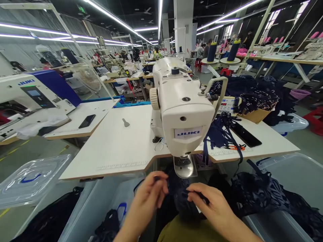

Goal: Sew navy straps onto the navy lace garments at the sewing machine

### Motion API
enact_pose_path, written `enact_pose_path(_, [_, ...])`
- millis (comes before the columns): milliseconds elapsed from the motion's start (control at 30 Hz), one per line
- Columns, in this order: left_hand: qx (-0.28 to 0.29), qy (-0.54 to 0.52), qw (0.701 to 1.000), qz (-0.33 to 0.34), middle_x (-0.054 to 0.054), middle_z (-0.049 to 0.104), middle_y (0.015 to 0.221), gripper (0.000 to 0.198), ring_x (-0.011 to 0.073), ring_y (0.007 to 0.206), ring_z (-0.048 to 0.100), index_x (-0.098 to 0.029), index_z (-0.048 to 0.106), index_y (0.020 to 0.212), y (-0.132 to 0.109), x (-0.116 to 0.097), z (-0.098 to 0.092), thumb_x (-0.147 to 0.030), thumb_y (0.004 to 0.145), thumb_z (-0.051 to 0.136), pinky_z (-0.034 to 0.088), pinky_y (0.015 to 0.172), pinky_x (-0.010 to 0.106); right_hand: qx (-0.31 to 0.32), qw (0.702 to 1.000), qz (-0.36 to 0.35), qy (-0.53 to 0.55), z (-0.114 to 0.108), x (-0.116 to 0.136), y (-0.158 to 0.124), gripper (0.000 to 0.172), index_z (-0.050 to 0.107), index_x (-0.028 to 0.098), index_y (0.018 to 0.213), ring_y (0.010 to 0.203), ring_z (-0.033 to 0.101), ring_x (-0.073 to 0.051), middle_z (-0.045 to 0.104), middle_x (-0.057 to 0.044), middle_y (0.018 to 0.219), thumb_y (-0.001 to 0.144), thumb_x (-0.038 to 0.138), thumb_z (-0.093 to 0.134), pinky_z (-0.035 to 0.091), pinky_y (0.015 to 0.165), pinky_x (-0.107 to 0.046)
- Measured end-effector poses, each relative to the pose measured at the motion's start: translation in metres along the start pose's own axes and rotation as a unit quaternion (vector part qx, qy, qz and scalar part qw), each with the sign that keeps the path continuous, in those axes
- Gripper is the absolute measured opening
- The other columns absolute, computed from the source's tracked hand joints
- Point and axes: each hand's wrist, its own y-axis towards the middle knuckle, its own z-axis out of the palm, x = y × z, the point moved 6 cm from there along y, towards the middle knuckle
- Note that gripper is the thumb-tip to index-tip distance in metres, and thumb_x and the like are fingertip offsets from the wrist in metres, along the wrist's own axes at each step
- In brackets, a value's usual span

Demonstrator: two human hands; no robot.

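Observation:
A white sewing machine [188, 114] stands at the table's front edge, its rounded metal plate [184, 168] low at the front. Below and left of that plate is my left hand [151, 191], fingers curled together around a bit of dark material. My right hand [209, 200] is to the lower right of the plate, thumb and forefinger pinched on something dark and small. Dark navy lace fabric [180, 193] hangs between the two hands, over the lap. How it runs into the fingers is partly hidden.
On the white tabletop [126, 144] lie a grey metal piece [125, 123], navy straps [218, 132], orange-handled snips [236, 147] and a black phone [246, 134]. Plastic bins [297, 171] with dark lace garments [259, 191] flank the lap. Another machine [32, 94] stands left.

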Motion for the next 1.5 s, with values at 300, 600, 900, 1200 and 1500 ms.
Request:
enact_pose_path(300, [0.089,0.138,0.986,0.040,-0.001,0.058,0.068,0.029,0.0100,0.060,0.049,-0.018,0.055,0.079,-0.003,0.015,0.052,-0.035,0.098,0.042,0.036,0.055,0.020,-0.124,0.953,-0.193,-0.200,0.001,0.023,-0.015,0.019,0.060,0.022,0.107,0.083,0.070,-0.015,0.073,-0.003,0.094,0.090,0.015,0.057,0.055,0.077,-0.025])
enact_pose_path(600, [-0.010,0.342,0.916,0.207,0.002,0.058,0.076,0.022,0.0138,0.065,0.053,-0.019,0.055,0.083,-0.017,-0.002,0.050,-0.022,0.097,0.038,0.039,0.059,0.023,-0.144,0.907,-0.251,-0.306,0.004,0.034,-0.008,0.016,0.066,0.018,0.100,0.073,0.069,-0.015,0.074,-0.003,0.090,0.094,0.018,0.051,0.051,0.072,-0.028])
enact_pose_path(900, [-0.026,0.446,0.870,0.210,0.003,0.058,0.077,0.020,0.0165,0.067,0.055,-0.019,0.053,0.087,-0.011,-0.001,0.060,-0.016,0.097,0.035,0.045,0.060,0.025,-0.136,0.907,-0.270,-0.293,-0.003,0.023,-0.008,0.020,0.068,0.014,0.105,0.074,0.067,-0.016,0.073,-0.006,0.092,0.093,0.012,0.052,0.045,0.074,-0.029])
enact_pose_path(1200, [0.037,0.610,0.725,0.317,0.005,0.060,0.085,0.020,0.0192,0.068,0.053,-0.011,0.053,0.103,-0.008,-0.004,0.085,-0.005,0.087,0.042,0.047,0.059,0.031,-0.146,0.923,-0.237,-0.264,-0.009,0.006,0.000,0.018,0.064,0.017,0.105,0.070,0.069,-0.015,0.073,-0.003,0.086,0.093,0.013,0.052,0.049,0.070,-0.027])
enact_pose_path(1500, [0.010,0.612,0.735,0.290,0.000,0.056,0.076,0.008,0.0177,0.062,0.052,-0.018,0.052,0.096,-0.006,-0.008,0.091,-0.015,0.092,0.045,0.039,0.053,0.032,0.025,0.983,-0.133,-0.124,-0.015,-0.024,0.006,0.037,0.045,0.026,0.133,0.096,0.070,-0.013,0.069,-0.002,0.116,0.097,0.018,0.040,0.057,0.077,-0.017])
